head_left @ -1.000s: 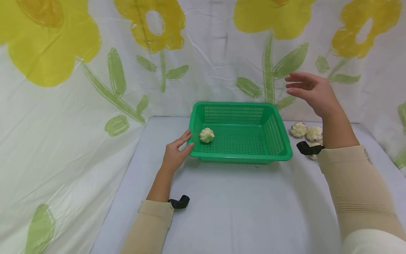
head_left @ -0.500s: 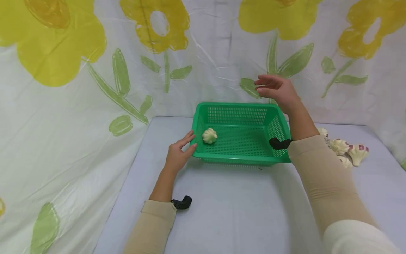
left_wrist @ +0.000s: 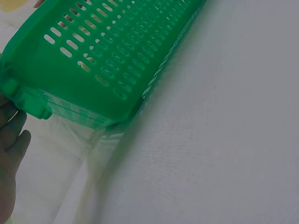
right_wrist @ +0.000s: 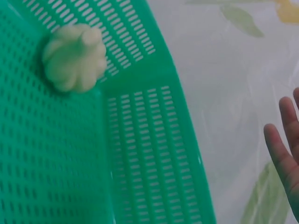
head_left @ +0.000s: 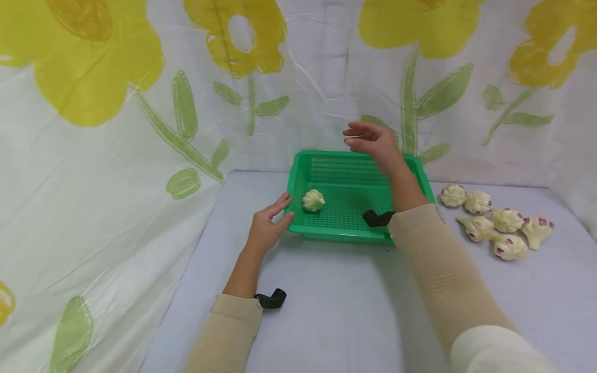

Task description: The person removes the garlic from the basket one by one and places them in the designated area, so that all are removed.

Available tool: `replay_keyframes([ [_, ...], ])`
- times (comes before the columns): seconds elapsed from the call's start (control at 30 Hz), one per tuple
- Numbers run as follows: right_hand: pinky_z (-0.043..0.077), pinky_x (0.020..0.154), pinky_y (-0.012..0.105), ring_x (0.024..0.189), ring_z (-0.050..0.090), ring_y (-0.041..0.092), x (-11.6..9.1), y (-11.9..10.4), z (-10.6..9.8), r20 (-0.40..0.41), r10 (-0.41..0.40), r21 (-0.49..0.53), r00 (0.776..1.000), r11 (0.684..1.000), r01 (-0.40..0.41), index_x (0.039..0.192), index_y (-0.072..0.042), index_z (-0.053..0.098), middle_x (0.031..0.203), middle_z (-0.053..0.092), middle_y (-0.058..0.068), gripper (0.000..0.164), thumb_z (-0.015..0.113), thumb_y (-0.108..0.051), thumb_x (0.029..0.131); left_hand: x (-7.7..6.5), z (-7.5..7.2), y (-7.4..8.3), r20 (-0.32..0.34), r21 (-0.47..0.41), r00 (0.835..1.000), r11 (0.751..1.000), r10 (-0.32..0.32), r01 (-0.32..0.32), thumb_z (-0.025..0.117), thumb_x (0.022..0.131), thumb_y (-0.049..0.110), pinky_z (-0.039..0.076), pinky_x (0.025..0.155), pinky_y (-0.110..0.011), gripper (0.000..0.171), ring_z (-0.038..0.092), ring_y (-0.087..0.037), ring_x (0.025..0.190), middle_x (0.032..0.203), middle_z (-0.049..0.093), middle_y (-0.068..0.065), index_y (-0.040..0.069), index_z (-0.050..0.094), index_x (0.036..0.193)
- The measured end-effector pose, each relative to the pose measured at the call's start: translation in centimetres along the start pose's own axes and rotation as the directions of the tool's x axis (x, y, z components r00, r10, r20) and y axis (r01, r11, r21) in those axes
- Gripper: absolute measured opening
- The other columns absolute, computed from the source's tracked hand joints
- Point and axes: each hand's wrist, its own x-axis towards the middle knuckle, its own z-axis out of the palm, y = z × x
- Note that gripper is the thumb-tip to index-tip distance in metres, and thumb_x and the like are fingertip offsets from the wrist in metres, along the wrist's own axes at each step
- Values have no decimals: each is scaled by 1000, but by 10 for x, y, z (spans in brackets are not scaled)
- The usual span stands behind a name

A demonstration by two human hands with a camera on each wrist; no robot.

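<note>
A green plastic basket (head_left: 336,232) with slotted walls stands at the back of the table. Inside it, near the left wall, lies one pale garlic bulb (head_left: 313,200), which the right wrist view shows close up as a ribbed bulb (right_wrist: 74,58) with a stubby stem. My left hand (head_left: 267,228) rests against the basket's left rim, its fingers extended along the edge. Over the basket's back right part hovers my right hand (head_left: 377,144), holding nothing, fingers loosely bent. In the right wrist view its fingertips (right_wrist: 275,140) are spread beyond the rim.
To the right of the basket, several garlic bulbs (head_left: 508,220) with purple marks lie grouped on the white tabletop (head_left: 326,300). A white curtain (head_left: 322,93) with yellow flowers hangs behind the table and along its left side.
My right hand has moved left from above the garlic group to over the basket, sinking slightly. The garlic group has come fully into view. My left hand stays at the basket rim.
</note>
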Motion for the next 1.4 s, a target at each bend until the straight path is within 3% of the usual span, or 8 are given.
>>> replay_keyframes([
  [0.2,52,99,44,101,70,20,15,21,7,-28,52,208,998,977,-45,130,-4,62,110,72,5,37,65,-1,93,0,0,5,0,14,1000,1000,-7,7,65,92,4,41,110,-47,39,50,-31,133,142,53,-19,-9,59,129],
  [0.4,32,114,58,120,61,27,27,41,13,121,176,223,977,954,-199,145,2,42,122,66,3,49,55,-4,99,2,6,-26,-22,20,1000,1000,-1,2,67,92,7,40,111,-47,40,50,-27,134,144,53,-11,-3,61,130],
  [0.5,27,116,60,134,47,38,31,53,14,230,265,139,936,943,-301,149,3,35,138,58,11,51,51,-4,101,2,7,-34,-24,23,1000,1000,5,-4,68,92,10,41,111,-43,40,51,-22,134,144,54,-5,2,62,131],
  [0.6,27,116,60,140,36,43,32,66,16,316,359,10,878,924,-382,150,3,34,150,44,19,51,50,-7,102,2,6,-36,-25,23,1000,1000,20,-19,68,93,14,41,111,-40,40,51,-18,134,144,54,0,5,63,132],
  [0.73,32,115,58,139,41,36,32,83,19,370,481,-215,794,877,-431,149,-3,40,153,42,17,55,58,-19,100,1,6,-37,-21,15,999,1000,24,-24,67,94,18,41,111,-40,41,50,-16,135,145,53,3,6,62,132],
  [0.87,36,112,57,138,45,29,33,95,23,396,563,-417,725,814,-404,149,-11,43,151,46,9,64,66,-34,94,1,6,-37,-17,18,1000,1000,18,-18,67,94,19,41,111,-38,41,49,-14,135,146,52,5,6,62,133],
  [1.2,31,116,55,147,28,30,31,98,36,408,694,-678,593,665,-312,152,-15,38,159,32,7,77,68,-47,89,1,7,-35,-16,20,1000,1000,25,-25,68,94,18,42,110,-39,41,50,-17,134,145,53,2,7,62,133],
  [1.4,32,116,52,148,27,29,32,98,41,411,713,-731,568,630,-261,154,-16,35,161,30,7,81,67,-52,88,1,6,-35,-18,12,1000,1000,13,-13,68,93,17,42,110,-37,41,50,-16,134,145,53,3,7,62,133],
])
